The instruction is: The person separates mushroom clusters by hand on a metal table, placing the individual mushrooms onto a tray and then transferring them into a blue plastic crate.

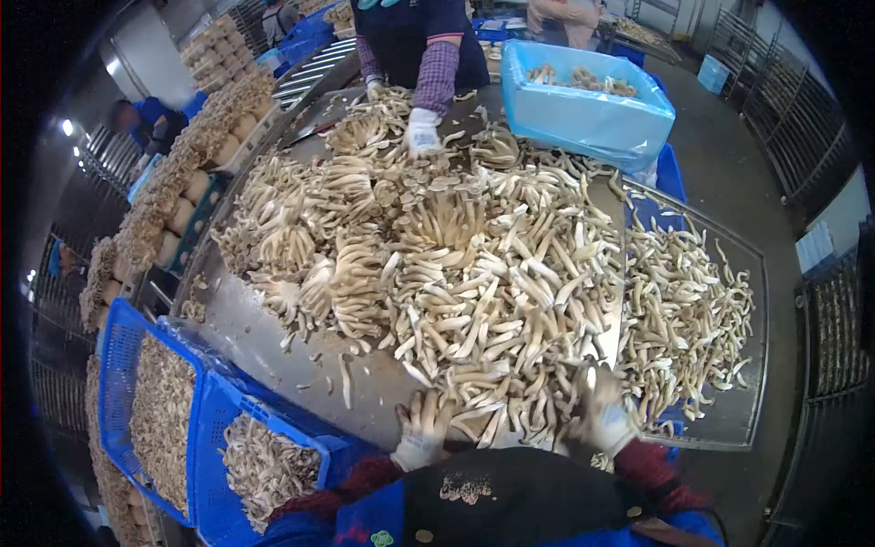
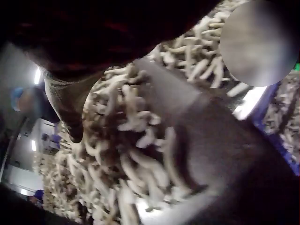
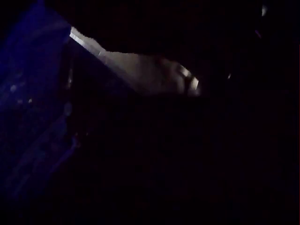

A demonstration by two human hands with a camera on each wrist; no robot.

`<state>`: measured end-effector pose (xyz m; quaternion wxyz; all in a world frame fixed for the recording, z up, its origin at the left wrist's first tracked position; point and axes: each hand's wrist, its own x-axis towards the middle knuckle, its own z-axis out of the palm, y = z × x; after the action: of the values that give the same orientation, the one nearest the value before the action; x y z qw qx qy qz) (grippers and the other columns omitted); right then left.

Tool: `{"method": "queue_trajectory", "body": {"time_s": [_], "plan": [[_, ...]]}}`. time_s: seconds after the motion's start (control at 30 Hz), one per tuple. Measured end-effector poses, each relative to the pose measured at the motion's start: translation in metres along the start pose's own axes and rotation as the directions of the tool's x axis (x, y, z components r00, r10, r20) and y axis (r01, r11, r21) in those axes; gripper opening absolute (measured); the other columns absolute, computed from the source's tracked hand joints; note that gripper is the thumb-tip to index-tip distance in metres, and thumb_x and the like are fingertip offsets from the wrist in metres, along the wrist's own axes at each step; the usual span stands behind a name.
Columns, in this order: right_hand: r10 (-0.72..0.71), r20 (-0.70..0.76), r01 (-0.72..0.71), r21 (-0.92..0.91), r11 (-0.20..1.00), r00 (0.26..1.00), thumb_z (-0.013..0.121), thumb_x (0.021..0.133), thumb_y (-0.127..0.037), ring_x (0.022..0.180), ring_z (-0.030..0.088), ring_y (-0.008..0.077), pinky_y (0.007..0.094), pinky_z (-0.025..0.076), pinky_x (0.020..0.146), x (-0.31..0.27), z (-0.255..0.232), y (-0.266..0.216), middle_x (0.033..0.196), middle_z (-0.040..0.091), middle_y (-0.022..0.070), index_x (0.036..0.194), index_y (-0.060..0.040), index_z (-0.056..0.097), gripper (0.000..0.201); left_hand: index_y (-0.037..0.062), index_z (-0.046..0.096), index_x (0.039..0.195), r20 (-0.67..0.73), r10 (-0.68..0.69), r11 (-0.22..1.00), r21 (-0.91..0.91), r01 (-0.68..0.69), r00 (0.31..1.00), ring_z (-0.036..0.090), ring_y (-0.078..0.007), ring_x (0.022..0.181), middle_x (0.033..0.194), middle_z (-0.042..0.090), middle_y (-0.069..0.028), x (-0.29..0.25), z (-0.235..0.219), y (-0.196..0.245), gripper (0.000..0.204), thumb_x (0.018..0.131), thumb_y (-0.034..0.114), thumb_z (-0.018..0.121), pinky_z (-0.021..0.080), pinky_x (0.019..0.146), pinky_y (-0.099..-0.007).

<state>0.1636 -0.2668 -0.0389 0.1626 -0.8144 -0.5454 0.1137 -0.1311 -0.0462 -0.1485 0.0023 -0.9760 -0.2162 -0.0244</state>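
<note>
A broad heap of loose, pale-stemmed mushrooms covers the metal table. Along its near edge, my gloved left hand rests with fingers spread and pointing forward, beside the loose stems. Part of its glove shows in the left wrist view, close over mushrooms. My gloved right hand is blurred, its fingers reaching forward at the heap's near right edge with nothing visible gripped. Mostly dark, the right wrist view hides that hand. Whole mushroom clusters lie left of the loose ones.
Two blue crates of mushroom pieces stand at the near left. More loose mushrooms cover a tray on the right. Opposite, another person's gloved hand touches the clusters. A blue-lined box stands at the far right.
</note>
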Motion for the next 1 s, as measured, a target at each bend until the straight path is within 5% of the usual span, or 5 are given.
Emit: {"method": "queue_trajectory", "body": {"time_s": [0.4, 0.47, 0.6, 0.73, 1.0], "plan": [[0.135, -0.312, -0.029, 0.322, 0.946, 0.941, 0.082, 0.059, -0.020, 0.130, 0.033, 0.0450, 0.0494, 0.031, 0.107, 0.130, 0.019, -0.055, 0.143, 0.027, 0.0308, 0.136, -0.0024, 0.038, 0.091, 0.0123, 0.041, 0.139, -0.221, -0.128, 0.801, -0.598, -0.031, 0.967, 0.019, -0.0505, 0.135, 0.144, 0.022, -0.0296, 0.173, -0.080, 0.007, 0.099, 0.053, 0.037, 0.085, 0.022, 0.111, -0.0580], [0.011, -0.087, 0.041, 0.576, 0.816, 0.996, 0.080, 0.063, -0.016, 0.132, 0.034, 0.0409, 0.0451, 0.031, 0.109, 0.137, -0.012, -0.045, 0.143, 0.029, 0.0300, 0.139, -0.0037, 0.037, 0.088, 0.0131, 0.051, 0.131, -0.492, 0.334, 0.920, -0.016, -0.392, 0.804, 0.026, -0.0475, 0.134, 0.145, 0.027, -0.0269, 0.187, -0.120, -0.010, 0.086, 0.055, 0.037, 0.084, 0.021, 0.113, -0.0541], [0.267, 0.100, -0.239, 0.795, 0.558, 0.958, 0.063, 0.074, 0.003, 0.101, 0.061, 0.0170, 0.0255, 0.054, 0.073, 0.162, -0.109, 0.025, 0.117, 0.062, 0.0135, 0.117, -0.0005, 0.059, 0.044, 0.0007, 0.051, 0.126, -0.018, -0.352, 0.434, -0.889, 0.146, 0.936, 0.041, -0.0394, 0.128, 0.142, 0.031, -0.0276, 0.156, -0.133, -0.030, 0.074, 0.062, 0.020, 0.083, 0.044, 0.100, -0.0429], [0.371, -0.388, -0.102, 0.563, 0.820, 0.844, 0.068, 0.086, -0.022, 0.109, 0.059, 0.0309, 0.0387, 0.045, 0.095, 0.227, -0.025, 0.245, 0.117, 0.061, 0.0233, 0.121, 0.0030, 0.055, 0.046, -0.0009, 0.048, 0.126, -0.167, -0.636, 0.458, -0.868, 0.194, 0.753, 0.051, -0.0272, 0.119, 0.138, 0.041, -0.0208, 0.112, -0.086, -0.042, 0.055, 0.076, 0.006, 0.070, 0.048, 0.093, -0.0350], [0.041, -0.378, 0.055, 0.241, 0.969, 0.925, 0.066, 0.079, -0.020, 0.126, 0.047, 0.0305, 0.0352, 0.036, 0.106, 0.404, -0.019, 0.255, 0.137, 0.049, 0.0161, 0.130, -0.0033, 0.052, 0.056, -0.0024, 0.025, 0.145, -0.046, -0.704, 0.058, -0.998, -0.006, 0.709, 0.044, -0.0216, 0.125, 0.149, 0.029, -0.0139, 0.154, -0.066, -0.014, 0.073, 0.091, 0.030, 0.062, 0.037, 0.102, -0.0333]]}}
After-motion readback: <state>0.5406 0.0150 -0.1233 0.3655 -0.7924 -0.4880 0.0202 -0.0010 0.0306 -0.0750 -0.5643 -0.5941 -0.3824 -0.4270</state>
